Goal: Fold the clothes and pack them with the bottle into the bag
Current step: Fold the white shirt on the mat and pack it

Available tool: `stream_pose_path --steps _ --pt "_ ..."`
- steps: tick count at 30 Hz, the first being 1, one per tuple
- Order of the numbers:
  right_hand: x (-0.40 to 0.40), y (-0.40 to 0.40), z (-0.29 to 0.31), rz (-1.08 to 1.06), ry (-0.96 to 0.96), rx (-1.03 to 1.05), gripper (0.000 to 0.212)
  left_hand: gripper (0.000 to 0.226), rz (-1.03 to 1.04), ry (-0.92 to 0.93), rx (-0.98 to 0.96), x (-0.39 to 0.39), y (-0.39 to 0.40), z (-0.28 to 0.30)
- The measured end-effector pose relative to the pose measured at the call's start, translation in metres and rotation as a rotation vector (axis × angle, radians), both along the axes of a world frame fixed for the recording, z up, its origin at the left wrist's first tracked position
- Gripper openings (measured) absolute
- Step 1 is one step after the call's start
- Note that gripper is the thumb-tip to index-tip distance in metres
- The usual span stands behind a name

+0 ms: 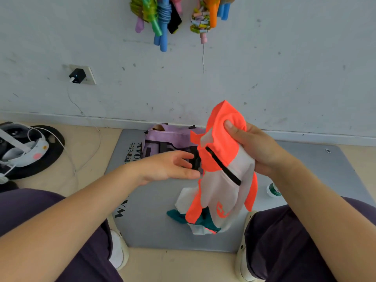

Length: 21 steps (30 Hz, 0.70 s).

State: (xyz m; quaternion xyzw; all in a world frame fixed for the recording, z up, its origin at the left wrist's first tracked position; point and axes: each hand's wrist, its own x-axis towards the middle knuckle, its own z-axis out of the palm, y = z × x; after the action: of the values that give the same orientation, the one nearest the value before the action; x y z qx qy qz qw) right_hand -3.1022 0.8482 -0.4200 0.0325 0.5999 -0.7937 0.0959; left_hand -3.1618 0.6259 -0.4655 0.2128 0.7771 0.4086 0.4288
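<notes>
Right hand (pixel 258 148) grips orange jacket (pixel 221 169) (hiding purple bag (pixel 162 139) partly).

A grey mat (pixel 154 237) lies on the tan floor (pixel 183 265) at lower centre. On the mat rest a purple bag (pixel 168 139) against the wall, teal clothes (pixel 203 221), and, at right, a green-labelled bottle (pixel 273 191).

Bright, even, soft light; faint shadows; wide-angle bending at edges; slightly soft
</notes>
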Motion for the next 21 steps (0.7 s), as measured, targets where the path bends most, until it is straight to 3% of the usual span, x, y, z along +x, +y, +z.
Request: stream_pose_path --steps 2,4,10,13,15,21 --pt "0.003 -0.003 0.001 0.036 -0.013 -0.07 0.028 0.06 -0.037 -0.011 0.046 0.002 0.002 -0.001" --pt "0.003 -0.004 0.003 0.026 -0.004 -0.109 0.03 0.042 -0.057 -0.02 0.083 0.004 0.003 -0.004" --pt "-0.003 0.004 0.003 -0.277 -0.014 -0.047 0.028 0.043 0.156 -0.134 0.333 -0.003 0.0 -0.004" --pt "-0.004 0.01 0.001 -0.366 -0.007 0.021 0.024 0.027 0.25 -0.161 0.42 -0.009 -0.003 0.001" --pt "-0.004 0.015 0.001 -0.373 0.023 0.058 0.024 0.015 0.323 -0.102 0.43 -0.011 -0.004 0.004" --pt "-0.005 0.03 -0.001 -0.294 0.065 0.249 0.023 0.024 0.541 0.169 0.476 -0.021 -0.013 0.013"
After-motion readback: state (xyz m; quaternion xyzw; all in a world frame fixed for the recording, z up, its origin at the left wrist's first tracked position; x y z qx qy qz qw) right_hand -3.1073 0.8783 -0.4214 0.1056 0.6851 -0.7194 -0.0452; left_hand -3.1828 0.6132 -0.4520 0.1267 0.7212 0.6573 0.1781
